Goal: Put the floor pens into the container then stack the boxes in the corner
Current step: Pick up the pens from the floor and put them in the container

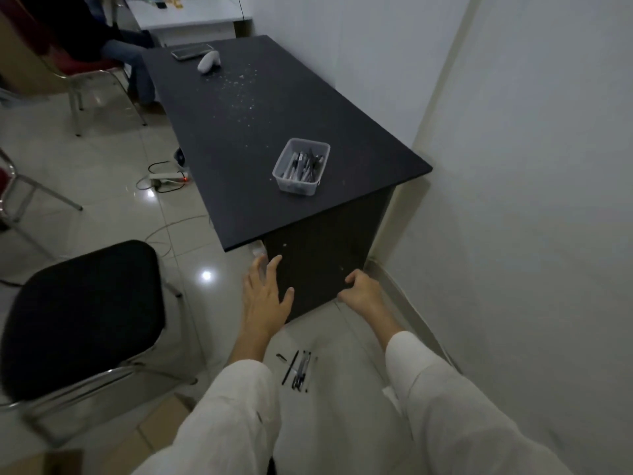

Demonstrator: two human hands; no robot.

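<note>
A handful of dark pens (298,371) lies on the pale tiled floor (113,173) between the person's white sleeves, near the foot of the black desk (260,132). The left hand (265,298) is spread wide and empty; the right hand (361,291) is loosely curled, holding nothing I can see. The clear plastic rectangular container (301,166), already holding pens, sits on the desk's near end.
</note>
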